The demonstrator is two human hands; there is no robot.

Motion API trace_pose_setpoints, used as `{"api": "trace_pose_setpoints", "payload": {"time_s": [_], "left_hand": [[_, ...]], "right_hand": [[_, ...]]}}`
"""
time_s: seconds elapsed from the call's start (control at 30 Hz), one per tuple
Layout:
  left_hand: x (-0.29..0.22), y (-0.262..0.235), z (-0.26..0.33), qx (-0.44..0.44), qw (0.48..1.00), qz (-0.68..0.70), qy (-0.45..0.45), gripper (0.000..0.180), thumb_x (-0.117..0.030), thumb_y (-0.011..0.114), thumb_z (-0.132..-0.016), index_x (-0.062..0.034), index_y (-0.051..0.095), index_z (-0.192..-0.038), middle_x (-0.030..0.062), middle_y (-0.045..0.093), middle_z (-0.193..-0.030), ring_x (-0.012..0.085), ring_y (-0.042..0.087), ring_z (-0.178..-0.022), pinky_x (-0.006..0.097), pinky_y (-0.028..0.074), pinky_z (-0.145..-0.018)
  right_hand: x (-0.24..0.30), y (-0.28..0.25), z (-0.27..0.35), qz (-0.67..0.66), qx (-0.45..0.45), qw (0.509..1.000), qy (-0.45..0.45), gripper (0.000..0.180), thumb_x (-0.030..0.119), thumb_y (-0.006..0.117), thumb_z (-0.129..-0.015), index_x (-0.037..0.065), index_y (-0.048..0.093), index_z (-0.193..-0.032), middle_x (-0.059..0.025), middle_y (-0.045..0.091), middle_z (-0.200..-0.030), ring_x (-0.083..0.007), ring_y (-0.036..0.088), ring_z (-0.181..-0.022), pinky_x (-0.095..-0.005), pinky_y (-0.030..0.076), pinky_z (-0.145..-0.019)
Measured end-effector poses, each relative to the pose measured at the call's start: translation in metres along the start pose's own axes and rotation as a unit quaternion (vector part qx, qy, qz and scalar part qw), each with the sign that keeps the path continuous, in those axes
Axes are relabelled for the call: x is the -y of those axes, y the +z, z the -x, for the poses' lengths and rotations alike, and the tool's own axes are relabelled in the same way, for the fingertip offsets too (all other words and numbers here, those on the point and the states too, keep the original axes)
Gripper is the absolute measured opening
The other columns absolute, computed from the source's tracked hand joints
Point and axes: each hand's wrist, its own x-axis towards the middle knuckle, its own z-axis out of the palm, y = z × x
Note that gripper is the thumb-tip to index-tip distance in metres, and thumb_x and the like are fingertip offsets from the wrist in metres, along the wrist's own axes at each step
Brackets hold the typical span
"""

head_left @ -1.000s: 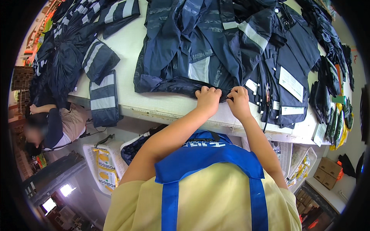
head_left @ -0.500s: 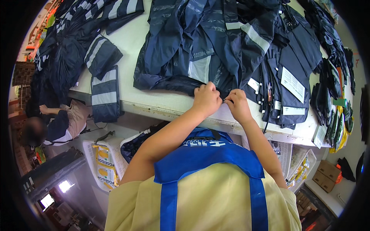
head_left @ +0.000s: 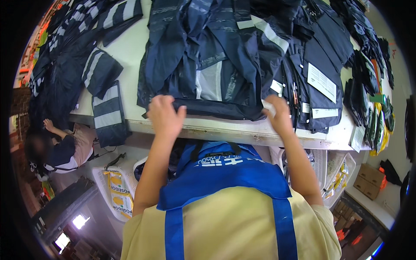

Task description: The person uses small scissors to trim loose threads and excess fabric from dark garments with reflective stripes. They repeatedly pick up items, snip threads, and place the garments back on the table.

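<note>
A dark navy jacket [head_left: 236,93] of thin shiny cloth lies on the white table, its inside facing up and a pale mesh panel [head_left: 210,81] showing. Its hem [head_left: 216,109] runs flat along the side nearest me. My left hand [head_left: 166,117] is at the hem's left end, thumb spread away from the fingers, which reach over the cloth. Just off the hem's right corner is my right hand [head_left: 279,115], slightly blurred, thumb and fingers apart with nothing plainly held. Whether its fingertips touch the cloth is hard to see.
Folded dark garments with white tags [head_left: 321,82] are stacked to the right. More dark garments with grey bands [head_left: 107,116] lie left, one hanging over the table edge [head_left: 208,130]. White baskets [head_left: 113,190] stand below. A person [head_left: 65,145] sits at the far left.
My hands were close together, pinching the hem; they have separated toward its two ends. The hem now lies straighter and flatter. The whole view has shifted slightly.
</note>
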Motion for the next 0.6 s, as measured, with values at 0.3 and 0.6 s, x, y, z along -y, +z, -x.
{"api": "trace_pose_setpoints", "payload": {"time_s": [0.3, 0.6], "left_hand": [[-0.168, 0.079, -0.016, 0.246, 0.911, 0.160, 0.291, 0.046, -0.026, 0.075, -0.070, -0.0060, 0.056, -0.106, 0.0123, 0.058, -0.096, 0.0303, 0.057, -0.095, 0.042, 0.043, -0.086], [-0.137, 0.027, 0.001, 0.162, 0.850, 0.357, 0.351, 0.020, -0.003, 0.070, -0.063, -0.0048, 0.053, -0.074, 0.0116, 0.061, -0.096, 0.0276, 0.061, -0.086, 0.036, 0.049, -0.073]], "right_hand": [[-0.108, -0.032, -0.040, 0.211, -0.024, 0.938, 0.275, 0.029, 0.017, 0.058, -0.081, 0.002, 0.062, -0.106, -0.0198, 0.063, -0.103, -0.0366, 0.059, -0.099, -0.0431, 0.047, -0.086], [-0.028, -0.045, 0.008, -0.289, -0.212, 0.882, 0.307, 0.017, 0.009, 0.045, -0.096, 0.000, 0.053, -0.108, -0.0070, 0.060, -0.077, -0.0086, 0.057, -0.055, -0.0199, 0.043, -0.050]]}}
